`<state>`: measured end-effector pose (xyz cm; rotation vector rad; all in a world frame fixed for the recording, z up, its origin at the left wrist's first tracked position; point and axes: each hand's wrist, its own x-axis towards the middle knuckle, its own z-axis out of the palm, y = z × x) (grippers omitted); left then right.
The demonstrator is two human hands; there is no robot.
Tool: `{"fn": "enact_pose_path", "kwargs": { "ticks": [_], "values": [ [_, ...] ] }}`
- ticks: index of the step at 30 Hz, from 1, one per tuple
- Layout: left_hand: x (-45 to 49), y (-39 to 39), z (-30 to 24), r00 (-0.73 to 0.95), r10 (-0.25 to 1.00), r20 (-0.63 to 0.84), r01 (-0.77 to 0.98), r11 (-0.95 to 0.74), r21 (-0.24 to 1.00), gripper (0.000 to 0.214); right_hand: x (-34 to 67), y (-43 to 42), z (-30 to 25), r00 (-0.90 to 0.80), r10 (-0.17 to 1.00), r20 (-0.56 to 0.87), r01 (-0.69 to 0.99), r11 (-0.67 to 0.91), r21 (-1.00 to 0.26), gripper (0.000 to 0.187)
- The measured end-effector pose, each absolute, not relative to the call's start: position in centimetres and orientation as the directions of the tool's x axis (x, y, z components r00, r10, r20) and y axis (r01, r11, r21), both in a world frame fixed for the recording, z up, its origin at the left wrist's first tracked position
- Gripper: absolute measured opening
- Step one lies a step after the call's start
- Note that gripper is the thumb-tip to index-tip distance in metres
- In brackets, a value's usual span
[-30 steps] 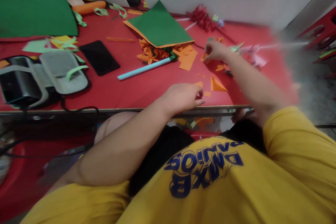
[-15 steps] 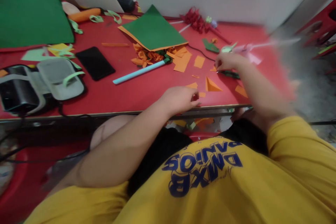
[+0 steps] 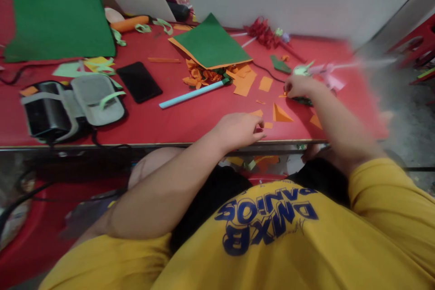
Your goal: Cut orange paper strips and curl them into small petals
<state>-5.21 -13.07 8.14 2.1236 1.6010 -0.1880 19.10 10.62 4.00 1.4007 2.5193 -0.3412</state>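
Observation:
My left hand (image 3: 240,130) rests curled at the front edge of the red table (image 3: 190,120), its fingertips pinched near small orange paper scraps (image 3: 268,125); whether it holds one I cannot make out. My right hand (image 3: 299,86) lies further back on the right, fingers closed over a dark green object (image 3: 304,100) on the table. An orange paper triangle (image 3: 281,113) lies between the two hands. More orange pieces (image 3: 265,84) sit just left of the right hand.
A green sheet over orange paper (image 3: 211,43) and crumpled orange strips (image 3: 200,76) lie mid-table, with a light blue stick (image 3: 193,94). A black phone (image 3: 139,81), an open grey case (image 3: 73,106), a large green sheet (image 3: 61,20) and red curls (image 3: 261,31) surround them.
My right hand drew back from the far orange pieces toward me and settled on the dark green object. The left hand stayed at the table edge. The view shifted slightly.

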Motion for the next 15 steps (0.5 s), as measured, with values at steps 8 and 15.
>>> {"fn": "enact_pose_path", "kwargs": {
  "ticks": [8,15],
  "values": [
    [-5.6,-12.9,8.0,0.308,0.894,-0.327,0.923,-0.198,0.329,0.042,19.8,9.7,5.1,-0.529,0.814,-0.240,0.846,0.484,-0.222,0.037],
    [-6.4,-10.9,6.4,0.133,0.990,-0.037,0.628,-0.055,0.776,0.038,19.5,2.9,5.2,-0.511,0.859,0.034,0.373,0.258,-0.891,0.027]
  ]
}}
